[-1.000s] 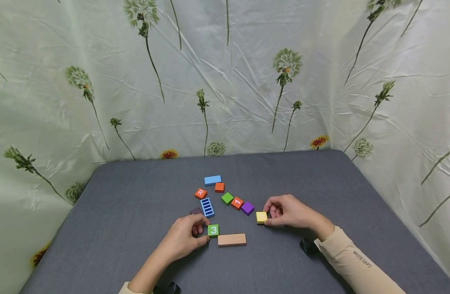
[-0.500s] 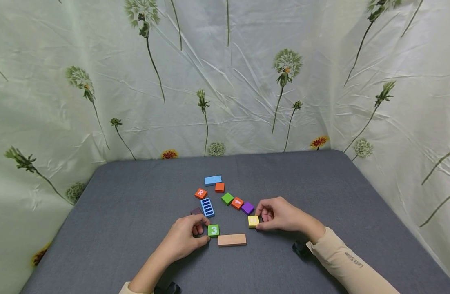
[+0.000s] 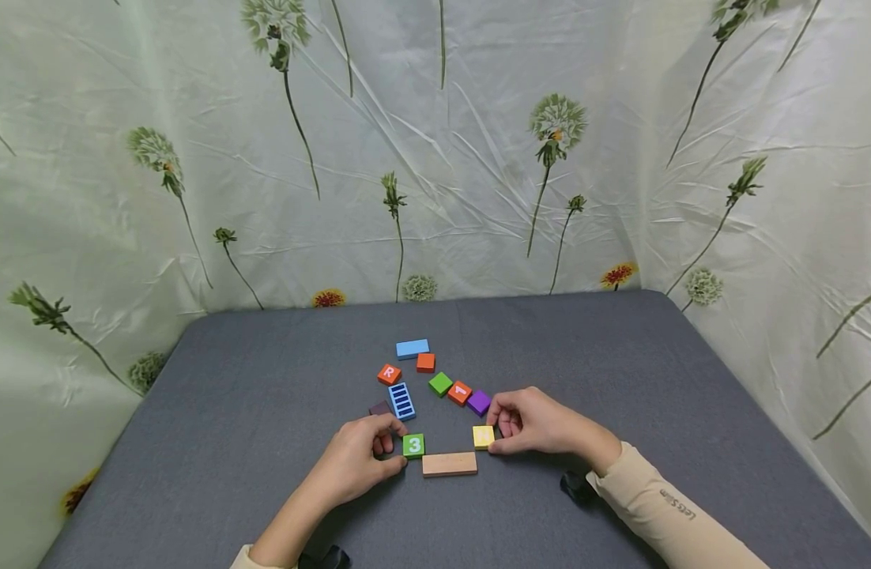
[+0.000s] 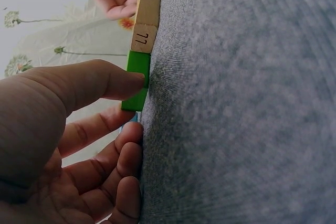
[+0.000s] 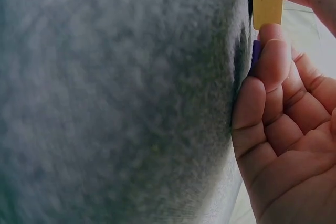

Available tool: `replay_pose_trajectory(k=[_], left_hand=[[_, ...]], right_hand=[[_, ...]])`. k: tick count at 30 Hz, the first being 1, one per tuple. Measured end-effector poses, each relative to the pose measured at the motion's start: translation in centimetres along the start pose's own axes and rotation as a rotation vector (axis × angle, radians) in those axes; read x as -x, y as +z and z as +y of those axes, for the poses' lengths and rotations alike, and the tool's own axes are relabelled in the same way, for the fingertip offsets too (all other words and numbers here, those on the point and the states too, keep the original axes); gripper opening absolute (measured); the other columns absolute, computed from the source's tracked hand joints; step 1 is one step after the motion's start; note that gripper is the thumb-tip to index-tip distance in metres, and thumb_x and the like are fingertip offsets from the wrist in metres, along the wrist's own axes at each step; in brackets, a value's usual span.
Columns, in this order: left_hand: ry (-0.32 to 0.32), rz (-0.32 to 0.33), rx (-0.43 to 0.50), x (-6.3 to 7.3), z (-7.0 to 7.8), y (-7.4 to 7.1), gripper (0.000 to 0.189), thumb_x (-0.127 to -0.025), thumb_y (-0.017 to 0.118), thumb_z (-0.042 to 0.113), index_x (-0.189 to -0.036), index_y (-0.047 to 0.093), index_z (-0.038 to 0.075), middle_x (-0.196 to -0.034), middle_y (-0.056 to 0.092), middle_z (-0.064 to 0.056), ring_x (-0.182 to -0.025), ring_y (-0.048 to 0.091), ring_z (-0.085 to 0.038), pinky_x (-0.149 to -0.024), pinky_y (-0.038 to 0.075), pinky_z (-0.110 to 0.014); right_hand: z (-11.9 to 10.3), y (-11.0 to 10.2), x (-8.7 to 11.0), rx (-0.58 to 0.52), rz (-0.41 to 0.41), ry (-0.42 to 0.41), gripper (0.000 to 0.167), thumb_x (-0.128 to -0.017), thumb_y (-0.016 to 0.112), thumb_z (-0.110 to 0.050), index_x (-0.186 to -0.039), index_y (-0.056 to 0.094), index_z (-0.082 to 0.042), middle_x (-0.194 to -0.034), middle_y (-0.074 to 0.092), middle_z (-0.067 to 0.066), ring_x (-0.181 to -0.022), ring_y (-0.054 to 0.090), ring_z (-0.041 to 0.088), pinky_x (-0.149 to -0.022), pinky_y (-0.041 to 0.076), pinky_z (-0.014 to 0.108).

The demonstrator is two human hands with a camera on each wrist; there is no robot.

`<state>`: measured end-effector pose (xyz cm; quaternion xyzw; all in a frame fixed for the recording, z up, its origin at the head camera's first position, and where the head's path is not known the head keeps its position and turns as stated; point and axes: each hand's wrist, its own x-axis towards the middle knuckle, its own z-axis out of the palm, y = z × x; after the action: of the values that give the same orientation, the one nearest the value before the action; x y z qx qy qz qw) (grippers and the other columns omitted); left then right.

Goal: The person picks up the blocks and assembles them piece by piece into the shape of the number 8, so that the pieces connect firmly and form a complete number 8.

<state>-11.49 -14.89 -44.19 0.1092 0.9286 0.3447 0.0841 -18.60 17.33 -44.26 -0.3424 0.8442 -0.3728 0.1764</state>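
Observation:
In the head view my left hand (image 3: 356,462) pinches a green block (image 3: 413,446) with a white 3 between thumb and index finger. My right hand (image 3: 542,427) holds a yellow block (image 3: 483,438) the same way, its pale mark too faint to read. Between and in front of both lies a plain wooden block (image 3: 450,465), its left end against the green one. The left wrist view shows the thumb on the side of the green block (image 4: 137,66), beside the wooden block's end (image 4: 143,38) marked 77. The yellow block (image 5: 266,3) appears at the top of the right wrist view.
Behind the hands a purple block (image 3: 480,403), a red 1 block (image 3: 460,393) and a green block (image 3: 440,385) form a slanted row. Farther left lie a red block (image 3: 425,363), blue block (image 3: 412,349), red R block (image 3: 389,374), striped block (image 3: 402,401) and dark block (image 3: 380,408).
My right hand has slid the yellow block left and slightly toward me, from right of the purple block to near the wooden block's right end. The left hand has stayed put.

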Motion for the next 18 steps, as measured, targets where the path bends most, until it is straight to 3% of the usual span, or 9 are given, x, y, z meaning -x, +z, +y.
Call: replay_pose_trajectory(k=[18], left_hand=[[0.002,-0.007,0.006,0.01,-0.02,-0.01,0.030,-0.082,0.092,0.011,-0.104,0.072,0.017,-0.083,0.058,0.004,-0.076,0.053,-0.013,-0.066,0.042,-0.027]], right_hand=[[-0.28,0.25,0.11,-0.018,-0.053,0.027,0.028,-0.087,0.090,-0.022,-0.099,0.068,-0.012,-0.077,0.061,-0.007,-0.067,0.052,-0.001,-0.062,0.044,0.018]])
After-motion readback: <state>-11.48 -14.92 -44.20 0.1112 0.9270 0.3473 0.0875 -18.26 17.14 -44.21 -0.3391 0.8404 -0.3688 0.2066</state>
